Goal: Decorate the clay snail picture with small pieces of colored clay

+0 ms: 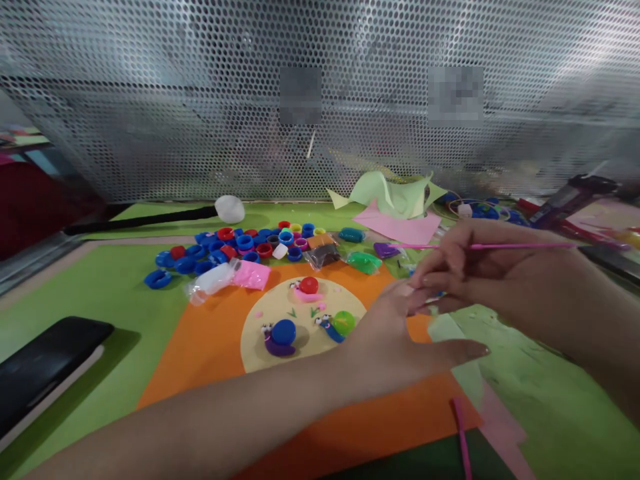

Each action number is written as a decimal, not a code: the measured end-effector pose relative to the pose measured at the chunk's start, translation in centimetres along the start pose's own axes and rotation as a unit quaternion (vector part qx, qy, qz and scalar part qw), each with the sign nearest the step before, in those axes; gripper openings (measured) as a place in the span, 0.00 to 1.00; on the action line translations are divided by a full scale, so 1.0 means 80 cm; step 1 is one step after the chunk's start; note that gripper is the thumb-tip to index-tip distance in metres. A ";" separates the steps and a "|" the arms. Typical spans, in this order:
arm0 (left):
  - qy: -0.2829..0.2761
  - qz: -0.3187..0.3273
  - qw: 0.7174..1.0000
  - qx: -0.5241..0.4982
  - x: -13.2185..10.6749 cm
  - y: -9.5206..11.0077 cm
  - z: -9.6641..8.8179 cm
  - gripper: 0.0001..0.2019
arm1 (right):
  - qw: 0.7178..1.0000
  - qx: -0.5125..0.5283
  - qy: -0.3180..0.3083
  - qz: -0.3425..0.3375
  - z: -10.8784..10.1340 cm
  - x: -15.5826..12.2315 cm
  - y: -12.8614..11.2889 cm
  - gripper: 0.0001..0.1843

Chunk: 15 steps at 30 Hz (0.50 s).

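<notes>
My right hand [465,273] has a thin pink clay-modelling stick [530,246] lodged across its fingers. Its fingertips touch the fingers of my left hand [385,340], which reaches across with the thumb stretched out to the right. Any small bit between the fingertips is hidden. Below the hands lies an orange sheet [200,360] with a cream paper circle [260,307] on it. The circle bears three bottle-cap snails: a red-shelled snail [309,287], a blue-shelled snail [283,333] and a green-shelled snail [343,324], all with clay bodies and googly eyes.
Several loose bottle caps [245,242] are heaped behind the sheet, near bagged pink clay [251,275] and green clay [364,262]. A phone [45,367] lies at left. Crumpled paper [385,197] stands before the perforated metal panel [200,100]. Another pink stick [463,437] lies in front.
</notes>
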<state>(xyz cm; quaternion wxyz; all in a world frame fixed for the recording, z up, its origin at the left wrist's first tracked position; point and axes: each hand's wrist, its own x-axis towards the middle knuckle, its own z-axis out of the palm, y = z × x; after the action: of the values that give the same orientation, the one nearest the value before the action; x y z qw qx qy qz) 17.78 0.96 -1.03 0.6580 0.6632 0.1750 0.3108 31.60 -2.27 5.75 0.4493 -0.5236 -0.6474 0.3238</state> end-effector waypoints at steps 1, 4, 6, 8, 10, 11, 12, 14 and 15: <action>0.011 0.020 0.997 -0.079 0.001 0.002 0.000 0.20 | 1.000 0.010 -0.013 -0.005 0.011 0.004 -0.006 0.11; 0.003 -0.005 0.977 -0.211 -0.006 0.012 -0.012 0.09 | 0.998 0.047 -0.026 -0.028 0.027 0.017 -0.015 0.11; -0.043 -0.088 0.972 -0.215 -0.018 0.021 -0.032 0.13 | 0.996 0.067 0.017 -0.057 0.024 0.026 -0.010 0.11; -0.042 -0.140 0.970 -0.197 -0.034 0.029 -0.057 0.15 | 0.992 0.090 0.064 -0.061 0.016 0.034 0.004 0.11; -0.002 -0.145 0.971 -0.188 -0.047 0.036 -0.080 0.16 | 0.991 0.112 0.069 -0.029 0.007 0.038 0.021 0.12; 0.021 -0.142 0.972 -0.186 -0.052 0.039 -0.089 0.17 | 0.991 0.115 0.061 -0.012 0.005 0.039 0.030 0.12; 0.039 -0.140 0.972 -0.183 -0.056 0.042 -0.097 0.18 | 0.992 0.113 0.052 0.000 0.004 0.039 0.038 0.13; 0.066 -0.135 0.972 -0.179 -0.061 0.051 -0.109 0.20 | 0.994 0.105 0.032 0.015 0.004 0.037 0.050 0.15; 0.076 -0.132 0.973 -0.175 -0.064 0.058 -0.114 0.21 | 0.994 0.101 0.022 0.020 0.006 0.035 0.054 0.15</action>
<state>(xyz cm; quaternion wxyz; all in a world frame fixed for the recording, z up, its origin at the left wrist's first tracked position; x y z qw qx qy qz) 7.33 4.30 2.07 0.7839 0.4831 0.2532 0.2967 32.71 1.52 2.41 0.5079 -0.4949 -0.5907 0.3849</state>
